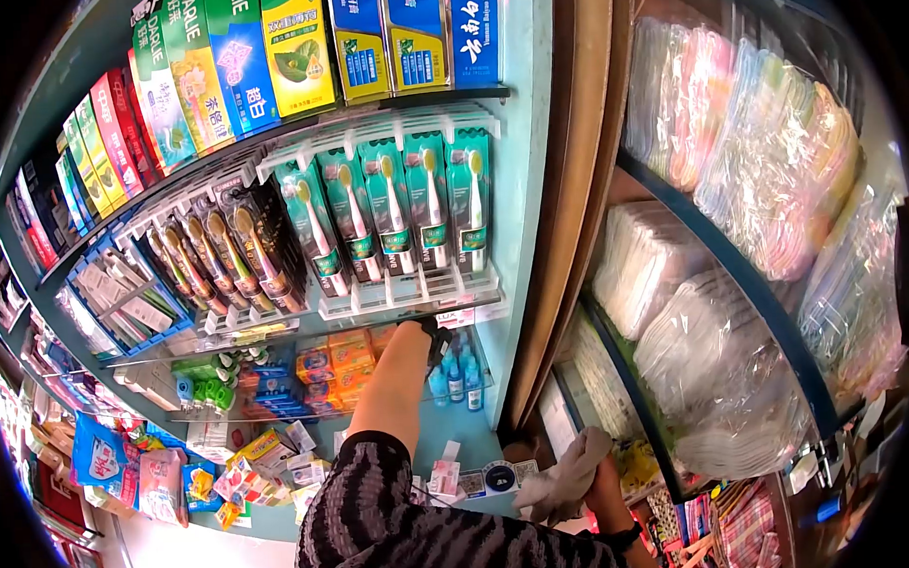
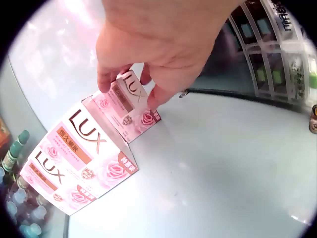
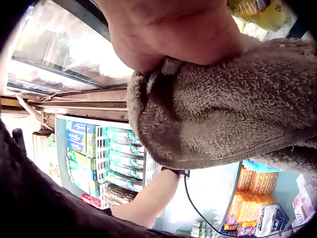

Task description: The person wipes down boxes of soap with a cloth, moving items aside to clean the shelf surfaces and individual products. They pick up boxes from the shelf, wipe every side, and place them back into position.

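Observation:
In the left wrist view my left hand [image 2: 153,49] pinches a small pink-and-white LUX soap box [image 2: 130,106] between fingers and thumb, on a pale glass shelf. Right beside it stand more LUX boxes [image 2: 81,148] with rose prints. In the head view the left arm [image 1: 388,381] reaches under the toothbrush rack, which hides most of that hand. My right hand [image 1: 607,491] grips a bunched grey-brown towel [image 1: 566,475] low on the right. Up close in the right wrist view, the towel [image 3: 233,109] shows a fluffy pile and hangs in folds below the palm.
Above the left arm hang packaged toothbrushes [image 1: 390,201] on a rack, with toothpaste boxes [image 1: 296,49] over them. Orange soap packs [image 1: 335,363] and blue bottles [image 1: 465,376] flank the arm. A wooden post [image 1: 571,180] and bagged goods [image 1: 717,355] stand to the right.

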Action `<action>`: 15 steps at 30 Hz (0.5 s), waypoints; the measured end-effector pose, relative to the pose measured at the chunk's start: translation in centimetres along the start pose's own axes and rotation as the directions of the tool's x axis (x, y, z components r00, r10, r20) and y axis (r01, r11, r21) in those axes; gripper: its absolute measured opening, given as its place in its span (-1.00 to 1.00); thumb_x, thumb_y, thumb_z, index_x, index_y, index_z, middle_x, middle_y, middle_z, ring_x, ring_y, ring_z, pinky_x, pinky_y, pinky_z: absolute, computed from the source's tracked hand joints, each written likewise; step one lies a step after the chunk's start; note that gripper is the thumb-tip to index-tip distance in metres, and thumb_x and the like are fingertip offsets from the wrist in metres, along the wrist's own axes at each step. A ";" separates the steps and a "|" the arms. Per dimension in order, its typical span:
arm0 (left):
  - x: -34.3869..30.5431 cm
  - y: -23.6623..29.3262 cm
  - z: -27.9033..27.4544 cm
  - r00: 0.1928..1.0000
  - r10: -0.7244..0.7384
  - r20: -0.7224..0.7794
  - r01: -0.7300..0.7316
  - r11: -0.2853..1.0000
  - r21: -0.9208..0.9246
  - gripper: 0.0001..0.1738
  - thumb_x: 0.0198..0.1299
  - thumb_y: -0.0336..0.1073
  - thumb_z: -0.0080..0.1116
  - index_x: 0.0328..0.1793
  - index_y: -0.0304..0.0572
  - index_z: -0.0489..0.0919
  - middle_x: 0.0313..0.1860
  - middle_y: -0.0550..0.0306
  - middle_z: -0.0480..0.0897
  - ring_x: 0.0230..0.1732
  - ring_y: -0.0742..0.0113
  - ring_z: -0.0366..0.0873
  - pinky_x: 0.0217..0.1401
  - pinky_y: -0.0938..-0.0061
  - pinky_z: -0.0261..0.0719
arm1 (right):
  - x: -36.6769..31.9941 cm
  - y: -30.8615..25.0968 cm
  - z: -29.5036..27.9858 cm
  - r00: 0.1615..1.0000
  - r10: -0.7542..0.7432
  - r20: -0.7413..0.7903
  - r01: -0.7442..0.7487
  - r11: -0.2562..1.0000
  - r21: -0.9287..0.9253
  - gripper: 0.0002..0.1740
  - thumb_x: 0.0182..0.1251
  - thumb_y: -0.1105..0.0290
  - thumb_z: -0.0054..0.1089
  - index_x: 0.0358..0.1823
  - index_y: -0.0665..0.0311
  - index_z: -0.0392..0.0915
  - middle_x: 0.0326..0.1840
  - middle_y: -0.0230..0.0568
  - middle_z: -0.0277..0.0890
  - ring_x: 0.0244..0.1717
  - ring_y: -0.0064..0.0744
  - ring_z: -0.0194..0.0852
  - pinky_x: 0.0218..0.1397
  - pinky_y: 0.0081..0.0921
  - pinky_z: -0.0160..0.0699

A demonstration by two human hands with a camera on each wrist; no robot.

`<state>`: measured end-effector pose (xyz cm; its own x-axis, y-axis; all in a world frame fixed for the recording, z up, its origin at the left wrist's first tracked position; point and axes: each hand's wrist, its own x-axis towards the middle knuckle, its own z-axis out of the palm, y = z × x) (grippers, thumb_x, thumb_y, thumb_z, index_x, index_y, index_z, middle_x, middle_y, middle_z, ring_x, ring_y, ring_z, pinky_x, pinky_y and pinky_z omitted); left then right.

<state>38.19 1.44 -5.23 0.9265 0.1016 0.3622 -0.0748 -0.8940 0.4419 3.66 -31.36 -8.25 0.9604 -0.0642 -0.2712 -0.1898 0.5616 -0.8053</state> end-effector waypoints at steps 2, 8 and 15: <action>-0.1 0.3 0.1 1.000 -0.019 0.011 0.019 1.000 -0.021 -0.57 0.14 -0.20 0.14 0.09 -0.26 0.43 -0.05 -0.02 0.57 -0.09 0.06 0.56 -0.09 0.33 0.53 | -0.3 -0.3 0.1 1.000 -0.007 -0.012 0.006 0.999 -0.054 -0.62 0.43 0.10 -0.21 0.04 0.22 0.35 -0.07 -0.37 0.37 -0.04 -0.55 0.35 0.05 -0.50 0.37; 0.0 0.2 -0.4 0.998 -0.061 0.032 0.064 0.993 -0.097 -0.55 0.14 -0.22 0.15 0.12 -0.27 0.41 -0.05 0.01 0.58 -0.08 0.09 0.55 -0.08 0.34 0.53 | 0.9 -0.3 -0.5 0.998 -0.039 0.045 0.045 0.986 -0.162 -0.61 0.43 0.11 -0.22 0.06 0.23 0.33 -0.03 -0.34 0.34 0.02 -0.51 0.33 0.08 -0.47 0.34; -1.6 0.8 -1.4 0.985 -0.145 0.094 0.172 0.890 -0.422 -0.53 0.14 -0.25 0.15 0.15 -0.28 0.40 -0.06 0.04 0.58 -0.06 0.13 0.55 -0.06 0.36 0.52 | 0.8 -0.8 1.2 0.997 -0.040 0.070 0.051 0.987 -0.153 -0.61 0.39 0.12 -0.14 0.11 0.17 0.33 0.01 -0.34 0.37 0.04 -0.48 0.36 0.09 -0.45 0.37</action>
<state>36.14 1.15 -4.28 0.9582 0.1887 0.2152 -0.0632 -0.5938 0.8022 4.80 -30.87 -7.19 0.9792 -0.0289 -0.2008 -0.1698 0.4245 -0.8893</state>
